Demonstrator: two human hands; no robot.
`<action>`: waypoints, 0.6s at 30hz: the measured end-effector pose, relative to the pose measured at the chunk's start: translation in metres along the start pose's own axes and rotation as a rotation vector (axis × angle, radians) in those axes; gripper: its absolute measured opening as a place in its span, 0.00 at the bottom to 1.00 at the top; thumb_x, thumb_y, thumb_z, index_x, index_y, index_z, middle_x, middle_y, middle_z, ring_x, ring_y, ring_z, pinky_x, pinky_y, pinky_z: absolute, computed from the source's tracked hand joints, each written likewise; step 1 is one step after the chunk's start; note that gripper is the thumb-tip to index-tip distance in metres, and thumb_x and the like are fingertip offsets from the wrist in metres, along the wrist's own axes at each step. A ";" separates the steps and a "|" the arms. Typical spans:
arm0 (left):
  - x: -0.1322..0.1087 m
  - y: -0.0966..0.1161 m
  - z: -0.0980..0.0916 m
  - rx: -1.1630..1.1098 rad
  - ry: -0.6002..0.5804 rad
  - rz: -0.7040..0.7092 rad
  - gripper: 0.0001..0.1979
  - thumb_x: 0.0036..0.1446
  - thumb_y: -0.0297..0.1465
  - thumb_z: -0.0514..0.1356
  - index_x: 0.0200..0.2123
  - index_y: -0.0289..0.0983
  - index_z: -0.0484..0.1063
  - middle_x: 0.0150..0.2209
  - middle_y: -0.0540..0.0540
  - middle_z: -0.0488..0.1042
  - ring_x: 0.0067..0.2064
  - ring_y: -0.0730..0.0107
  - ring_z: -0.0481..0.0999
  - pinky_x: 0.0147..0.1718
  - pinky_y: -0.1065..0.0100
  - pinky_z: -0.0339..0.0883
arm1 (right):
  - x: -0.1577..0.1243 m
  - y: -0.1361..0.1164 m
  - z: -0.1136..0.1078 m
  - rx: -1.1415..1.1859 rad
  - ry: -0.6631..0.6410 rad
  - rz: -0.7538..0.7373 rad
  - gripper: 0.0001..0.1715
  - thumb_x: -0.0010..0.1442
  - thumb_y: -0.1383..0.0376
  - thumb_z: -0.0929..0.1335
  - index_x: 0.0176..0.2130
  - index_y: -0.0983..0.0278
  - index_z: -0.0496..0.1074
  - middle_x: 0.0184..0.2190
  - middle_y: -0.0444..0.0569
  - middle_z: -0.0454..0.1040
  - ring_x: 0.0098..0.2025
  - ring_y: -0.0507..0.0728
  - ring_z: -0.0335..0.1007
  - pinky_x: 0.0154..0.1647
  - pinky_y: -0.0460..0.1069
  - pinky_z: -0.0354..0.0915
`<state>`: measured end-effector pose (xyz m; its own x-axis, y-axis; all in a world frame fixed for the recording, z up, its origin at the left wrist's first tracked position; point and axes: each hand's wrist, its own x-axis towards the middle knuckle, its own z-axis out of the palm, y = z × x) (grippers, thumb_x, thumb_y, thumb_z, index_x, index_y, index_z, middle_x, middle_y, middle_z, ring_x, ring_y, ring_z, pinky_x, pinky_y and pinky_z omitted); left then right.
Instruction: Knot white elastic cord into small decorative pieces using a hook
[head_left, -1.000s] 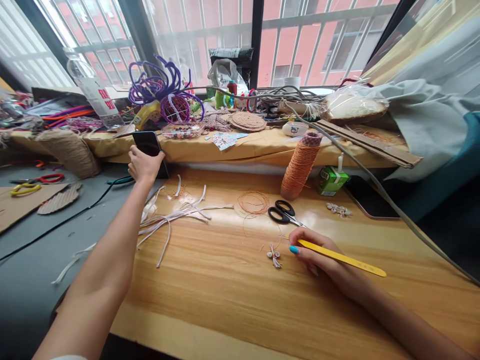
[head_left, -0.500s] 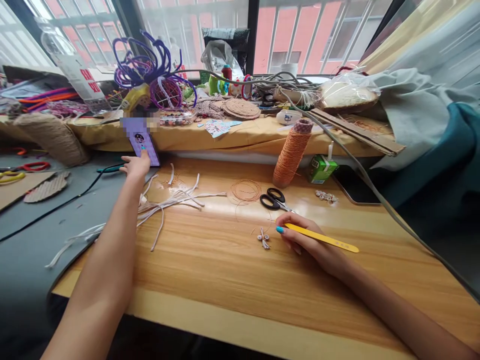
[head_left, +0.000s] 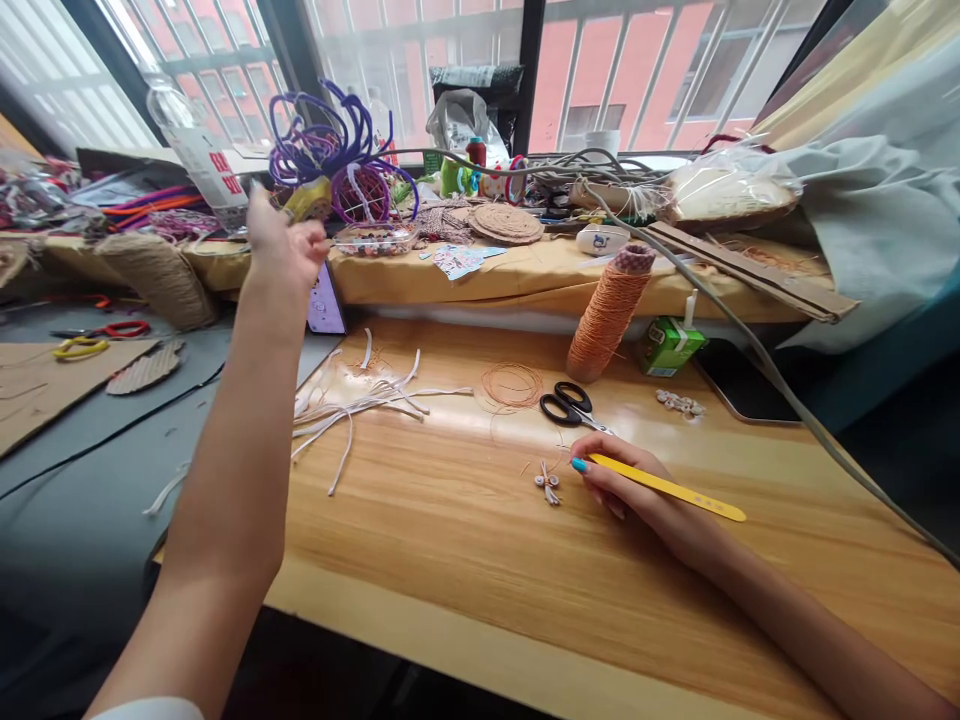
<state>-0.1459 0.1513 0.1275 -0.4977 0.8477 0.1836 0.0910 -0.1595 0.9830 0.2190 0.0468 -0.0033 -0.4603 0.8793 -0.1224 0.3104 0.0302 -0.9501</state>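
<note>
My left hand [head_left: 281, 245] is raised above the desk with its fingers curled in and the thumb up; nothing shows in it. It hangs just in front of a lit phone [head_left: 327, 302] that leans against the yellow-covered ledge [head_left: 525, 275]. A yellow glue gun [head_left: 309, 198] lies right behind the hand. My right hand [head_left: 622, 485] rests on the wooden desk [head_left: 465, 540], closed on a thin yellow strip tool [head_left: 675, 490]. Its tip points at a small knot of shells and cord [head_left: 549, 485] just to the left.
Black scissors [head_left: 570, 405], a coil of orange cord [head_left: 511, 385] and an orange thread cone [head_left: 609, 312] stand behind my right hand. White cord offcuts [head_left: 360, 405] lie at mid-left. A green carton [head_left: 669, 345], loose shells [head_left: 679, 403] and a grey cable [head_left: 787, 395] are to the right.
My left hand has lifted off the phone and curled shut above it. The phone's screen lit up half a second ago. My right hand has kept still with the yellow tool.
</note>
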 end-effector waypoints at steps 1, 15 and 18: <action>-0.010 0.011 0.008 -0.058 -0.011 0.085 0.26 0.62 0.40 0.26 0.52 0.32 0.50 0.41 0.47 0.67 0.24 0.84 0.54 0.20 0.81 0.50 | 0.000 0.001 0.000 -0.008 0.000 -0.002 0.12 0.56 0.58 0.62 0.35 0.63 0.65 0.17 0.38 0.55 0.20 0.47 0.49 0.19 0.44 0.47; -0.215 -0.093 0.091 0.803 -0.995 0.481 0.15 0.57 0.41 0.49 0.39 0.37 0.68 0.39 0.45 0.72 0.35 0.66 0.71 0.32 0.66 0.63 | 0.006 0.006 -0.004 0.418 0.271 -0.056 0.09 0.54 0.59 0.64 0.30 0.63 0.66 0.14 0.38 0.56 0.17 0.46 0.46 0.15 0.42 0.44; -0.203 -0.094 0.087 0.729 -0.822 0.408 0.14 0.56 0.39 0.51 0.40 0.37 0.67 0.41 0.43 0.70 0.37 0.64 0.71 0.36 0.63 0.64 | 0.008 0.005 -0.004 0.455 0.287 -0.034 0.09 0.53 0.60 0.65 0.29 0.63 0.66 0.14 0.39 0.56 0.17 0.46 0.47 0.15 0.42 0.44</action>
<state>0.0218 0.0385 -0.0021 0.3650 0.9154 0.1695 0.7209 -0.3931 0.5708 0.2206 0.0559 -0.0082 -0.1985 0.9778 -0.0666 -0.1214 -0.0920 -0.9883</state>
